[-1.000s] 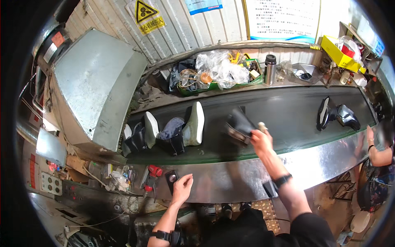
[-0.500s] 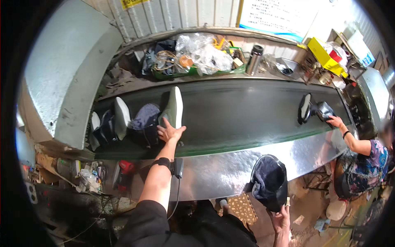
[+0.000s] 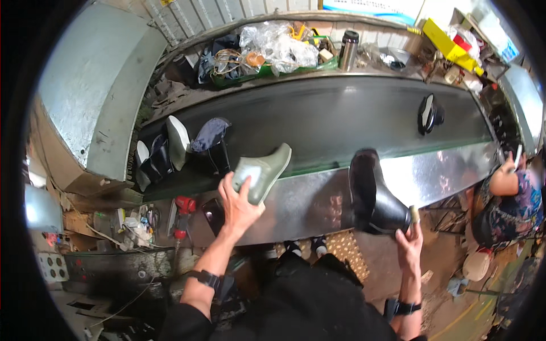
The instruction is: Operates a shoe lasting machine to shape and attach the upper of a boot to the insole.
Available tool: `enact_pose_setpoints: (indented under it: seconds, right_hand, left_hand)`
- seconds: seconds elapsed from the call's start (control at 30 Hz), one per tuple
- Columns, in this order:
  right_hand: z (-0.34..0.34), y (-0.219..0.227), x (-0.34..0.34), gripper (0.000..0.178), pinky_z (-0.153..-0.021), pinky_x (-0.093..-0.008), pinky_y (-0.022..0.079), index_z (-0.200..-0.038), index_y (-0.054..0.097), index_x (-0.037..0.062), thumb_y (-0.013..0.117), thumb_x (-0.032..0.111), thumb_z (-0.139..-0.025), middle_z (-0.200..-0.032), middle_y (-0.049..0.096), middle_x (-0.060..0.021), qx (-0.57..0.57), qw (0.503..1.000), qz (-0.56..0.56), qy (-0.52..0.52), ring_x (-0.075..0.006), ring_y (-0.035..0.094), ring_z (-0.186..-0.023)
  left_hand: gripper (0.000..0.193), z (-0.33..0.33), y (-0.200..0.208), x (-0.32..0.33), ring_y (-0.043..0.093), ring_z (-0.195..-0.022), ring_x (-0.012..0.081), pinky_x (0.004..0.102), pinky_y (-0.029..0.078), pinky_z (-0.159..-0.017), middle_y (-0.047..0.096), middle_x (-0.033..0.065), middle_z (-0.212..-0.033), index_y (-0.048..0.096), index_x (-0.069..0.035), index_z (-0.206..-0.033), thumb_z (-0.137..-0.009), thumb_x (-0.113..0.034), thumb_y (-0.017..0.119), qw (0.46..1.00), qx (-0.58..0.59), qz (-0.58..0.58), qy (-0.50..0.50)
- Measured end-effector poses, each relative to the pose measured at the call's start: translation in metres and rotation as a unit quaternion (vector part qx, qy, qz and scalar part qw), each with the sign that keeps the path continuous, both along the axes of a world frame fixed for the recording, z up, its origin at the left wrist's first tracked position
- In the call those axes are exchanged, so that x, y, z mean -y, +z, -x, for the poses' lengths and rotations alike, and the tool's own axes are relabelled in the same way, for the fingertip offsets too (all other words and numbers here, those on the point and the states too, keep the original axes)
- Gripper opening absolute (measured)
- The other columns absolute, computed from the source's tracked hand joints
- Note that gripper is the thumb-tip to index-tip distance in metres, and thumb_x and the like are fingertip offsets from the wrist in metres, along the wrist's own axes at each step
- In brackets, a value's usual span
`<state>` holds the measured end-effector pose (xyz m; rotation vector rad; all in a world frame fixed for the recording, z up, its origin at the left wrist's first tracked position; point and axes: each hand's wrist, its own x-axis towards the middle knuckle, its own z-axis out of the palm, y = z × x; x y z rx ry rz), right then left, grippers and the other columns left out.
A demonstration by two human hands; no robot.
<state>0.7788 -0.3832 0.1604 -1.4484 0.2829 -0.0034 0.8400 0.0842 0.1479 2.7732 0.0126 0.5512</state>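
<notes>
Green boot [image 3: 266,171] — left hand [image 3: 239,209], black boot [image 3: 372,196] — right hand [image 3: 410,248]

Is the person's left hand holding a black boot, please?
No, the left hand holds the green boot, while a black boot is in the right hand.

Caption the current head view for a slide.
A person's left hand grips a green boot while the right hand holds a black boot beside a dark conveyor belt.
</notes>
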Motion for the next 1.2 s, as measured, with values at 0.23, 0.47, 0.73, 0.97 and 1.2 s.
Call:
enact_pose_setpoints:
  seconds: [0.23,0.47,0.73,0.97,1.2]
  right_hand:
    - [-0.052,-0.014,-0.046,0.058,-0.081,-0.0319,0.050,-0.138,0.049,0.0043,0.069,-0.005,-0.084,-0.096,0.068,-0.0067,0.143,0.969,0.194,0.046,-0.0180,0.064,-0.091]
    - [-0.050,-0.034,-0.061,0.026,-0.089,-0.0434,0.045,-0.103,0.063,0.0030,0.070,0.000,-0.078,-0.088,0.063,-0.0111,0.186,0.783,0.554,0.213,-0.0311,0.060,-0.093]
    - [-0.043,-0.022,-0.063,0.064,-0.099,-0.0425,0.045,-0.130,0.053,-0.0018,0.078,-0.002,-0.071,-0.128,0.060,-0.0178,0.278,0.857,0.423,0.095,-0.0362,0.056,-0.115]
    - [-0.069,-0.030,-0.041,0.048,-0.099,-0.0400,0.045,-0.133,0.052,0.0014,0.069,0.013,-0.090,-0.126,0.061,-0.0218,0.113,0.893,0.420,0.115,-0.0315,0.059,-0.118]
    - [-0.094,-0.017,-0.014,0.051,-0.081,-0.0338,0.057,-0.129,0.056,-0.0005,0.076,0.009,-0.083,-0.107,0.070,-0.0136,0.015,0.941,0.266,0.208,-0.0233,0.070,-0.092]
  left_hand:
    - [0.060,0.070,-0.023,0.061,0.050,-0.117,0.0406,0.0466,0.048,-0.097,0.046,0.0220,-0.134,0.058,-0.012,-0.133,-0.076,-0.017,0.077,0.995,0.017,-0.008,-0.102]
    - [0.095,0.027,-0.001,0.070,0.057,-0.116,0.0446,0.0477,0.048,-0.098,0.054,0.0272,-0.132,0.024,-0.013,-0.152,-0.074,-0.014,0.078,0.954,-0.246,0.159,0.061]
    - [0.069,0.037,-0.010,0.025,0.064,-0.105,0.0224,0.0345,0.054,-0.092,0.063,0.0138,-0.119,0.045,-0.003,-0.137,-0.074,0.008,0.071,0.780,-0.184,0.594,0.068]
    - [0.074,0.076,0.072,0.047,0.061,-0.112,0.0228,0.0348,0.052,-0.094,0.060,0.0142,-0.122,0.042,0.001,-0.140,-0.073,0.008,0.073,0.715,-0.165,0.677,0.057]
    - [0.074,0.100,0.115,0.055,0.060,-0.113,0.0223,0.0345,0.052,-0.095,0.059,0.0141,-0.124,0.042,0.002,-0.139,-0.073,0.008,0.074,0.695,-0.115,0.709,0.020]
